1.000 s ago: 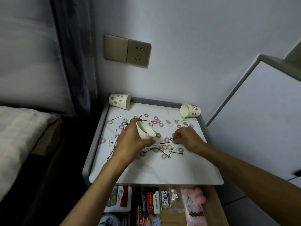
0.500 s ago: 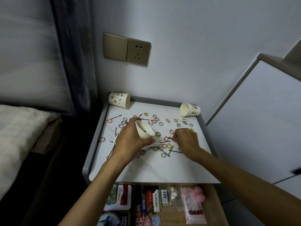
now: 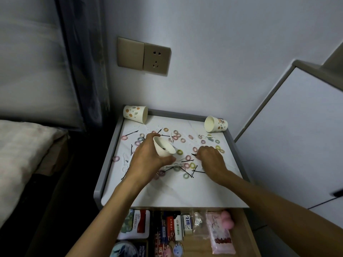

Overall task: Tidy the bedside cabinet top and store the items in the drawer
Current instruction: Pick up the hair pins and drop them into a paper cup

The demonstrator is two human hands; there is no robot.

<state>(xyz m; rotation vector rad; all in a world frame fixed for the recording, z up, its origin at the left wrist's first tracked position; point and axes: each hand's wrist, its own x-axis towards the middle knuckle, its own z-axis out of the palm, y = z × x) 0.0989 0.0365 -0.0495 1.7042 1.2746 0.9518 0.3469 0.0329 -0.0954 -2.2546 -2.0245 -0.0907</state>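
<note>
Below the table's front edge: drawer open, already packed with boxes and packets. Over the table's middle: left hand wraps a tilted white cup, what look like dark pins inside. Right hand, toward the table's right side, pinches a hairpin. Most hair ties and pins lie loose across the table. Table's back corners: far-left cup and far-right cup, both on their sides. My read: early stage, collecting barely begun, no cup stored yet
</note>
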